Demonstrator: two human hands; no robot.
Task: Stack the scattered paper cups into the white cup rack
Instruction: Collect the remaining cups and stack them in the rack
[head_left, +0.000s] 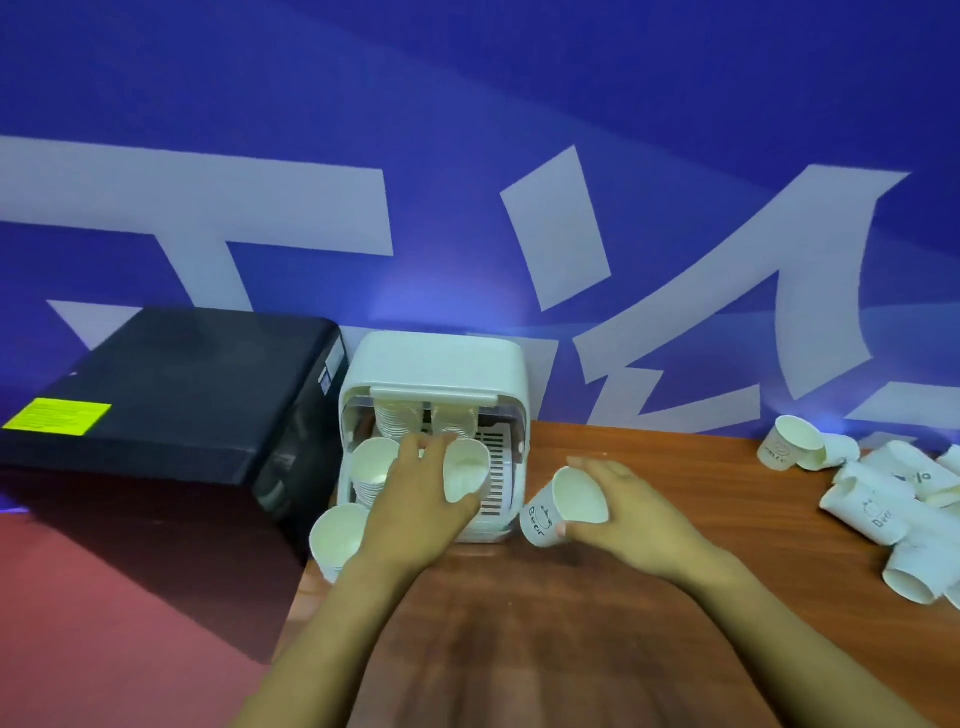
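The white cup rack (436, 364) stands at the table's back left with its front open. Stacks of paper cups (397, 421) fill its rear slots, and another stack (373, 467) sits at its front left. My left hand (415, 499) grips a white cup (465, 475) over the rack's slatted tray. My right hand (618, 514) holds a tilted cup (563, 506) printed "Bear", just right of the rack. One more cup (336, 538) stands at the table's left edge. Several scattered cups (893, 499) lie at the far right.
A black box (171, 395) with a yellow label sits left of the rack. The wooden table (545, 649) ends at the left beside a red floor (104, 623). A blue wall with white shapes (467, 156) rises right behind the rack.
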